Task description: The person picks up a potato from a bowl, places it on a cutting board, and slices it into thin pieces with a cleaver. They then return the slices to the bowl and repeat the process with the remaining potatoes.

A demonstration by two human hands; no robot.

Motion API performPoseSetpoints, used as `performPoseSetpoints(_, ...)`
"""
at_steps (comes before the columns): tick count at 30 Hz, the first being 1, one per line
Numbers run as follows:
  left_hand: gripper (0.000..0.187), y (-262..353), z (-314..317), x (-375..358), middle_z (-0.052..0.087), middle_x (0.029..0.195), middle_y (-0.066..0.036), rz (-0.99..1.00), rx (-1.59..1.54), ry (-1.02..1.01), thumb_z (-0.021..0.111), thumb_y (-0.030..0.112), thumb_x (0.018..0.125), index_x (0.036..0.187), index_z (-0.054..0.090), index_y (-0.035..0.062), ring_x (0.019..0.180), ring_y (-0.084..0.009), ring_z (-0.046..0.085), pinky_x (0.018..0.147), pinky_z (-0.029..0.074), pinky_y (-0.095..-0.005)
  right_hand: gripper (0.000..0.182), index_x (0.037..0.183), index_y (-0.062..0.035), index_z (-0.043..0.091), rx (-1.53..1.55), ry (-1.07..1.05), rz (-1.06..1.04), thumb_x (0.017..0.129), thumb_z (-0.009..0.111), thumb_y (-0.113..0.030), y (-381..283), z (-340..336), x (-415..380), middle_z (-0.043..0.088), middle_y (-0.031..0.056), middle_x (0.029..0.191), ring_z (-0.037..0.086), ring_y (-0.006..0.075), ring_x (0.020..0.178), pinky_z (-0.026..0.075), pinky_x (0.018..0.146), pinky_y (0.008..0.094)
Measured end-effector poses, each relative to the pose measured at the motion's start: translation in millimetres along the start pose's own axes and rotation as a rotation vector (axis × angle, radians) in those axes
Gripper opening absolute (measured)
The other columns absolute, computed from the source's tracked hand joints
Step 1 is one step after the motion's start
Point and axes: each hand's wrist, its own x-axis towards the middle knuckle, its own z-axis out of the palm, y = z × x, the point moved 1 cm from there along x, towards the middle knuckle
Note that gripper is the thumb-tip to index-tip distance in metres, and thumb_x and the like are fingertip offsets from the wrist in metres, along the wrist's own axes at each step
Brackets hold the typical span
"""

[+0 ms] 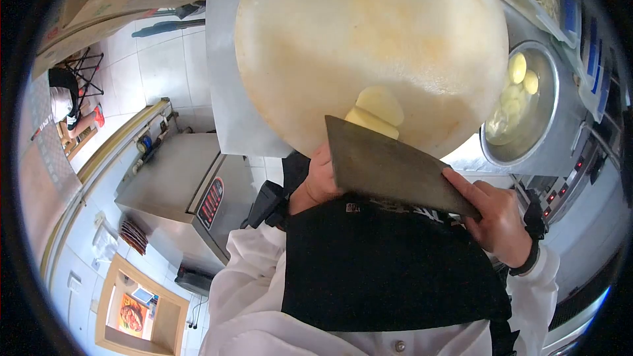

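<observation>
Centrally, round chopping board [369, 33], right of board a metal basin [544, 86] with peeled potatoes [517, 68], at board's near edge a cleaver [389, 168], right hand [496, 214] clamped on cleaver, left hand [319, 177] behind it, fingertips indeterminate, cut potato [377, 107] on board beside cleaver.

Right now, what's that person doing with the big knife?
The person's right hand holds the big knife by its handle end, with the blade slanting across the near edge of the round board. The left hand is partly hidden behind the blade, so I can't tell what it touches. Pale yellow pieces, probably cut potato, lie on the board just beyond the blade. More pale yellow lumps sit in a metal bowl to the right.
</observation>
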Motion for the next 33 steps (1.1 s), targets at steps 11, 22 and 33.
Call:
performPoseSetpoints(11,0.026,21.7,-12.7,31.7,0.063,0.092,-0.005,0.190,0.235,0.019,0.064,0.002,0.055,0.080,0.069,0.0042,0.091,-0.0236,0.060,0.079,0.050,-0.0339,0.071,0.130,-0.0150,0.046,0.099,0.130,-0.026,0.063,0.066,-0.002,17.0,29.2,20.1,0.055,0.0101,0.064,0.056,0.0301,0.055,0.048,0.053,0.0388)
performPoseSetpoints(22,0.034,3.9,3.8,-3.5,0.063,0.098,-0.008,-0.130,-0.004,-0.062,0.066,0.003,0.050,0.085,0.067,0.0048,0.095,-0.0304,0.061,0.084,0.050,-0.0411,0.081,0.133,-0.0166,0.045,0.000,0.081,0.000,0.058,0.070,-0.003,1.9,17.4,7.4,0.054,0.0088,0.066,0.056,0.0271,0.055,0.047,0.052,0.0380)
performPoseSetpoints(33,0.026,14.8,-14.2,23.6,0.063,0.096,-0.006,0.128,0.155,-0.018,0.067,0.004,0.057,0.082,0.067,0.0043,0.093,-0.0277,0.061,0.081,0.050,-0.0390,0.079,0.133,-0.0157,0.045,0.061,0.024,0.027,0.059,0.068,0.000,-0.1,15.9,9.0,0.053,0.0101,0.065,0.056,0.0289,0.055,0.047,0.052,0.0390)
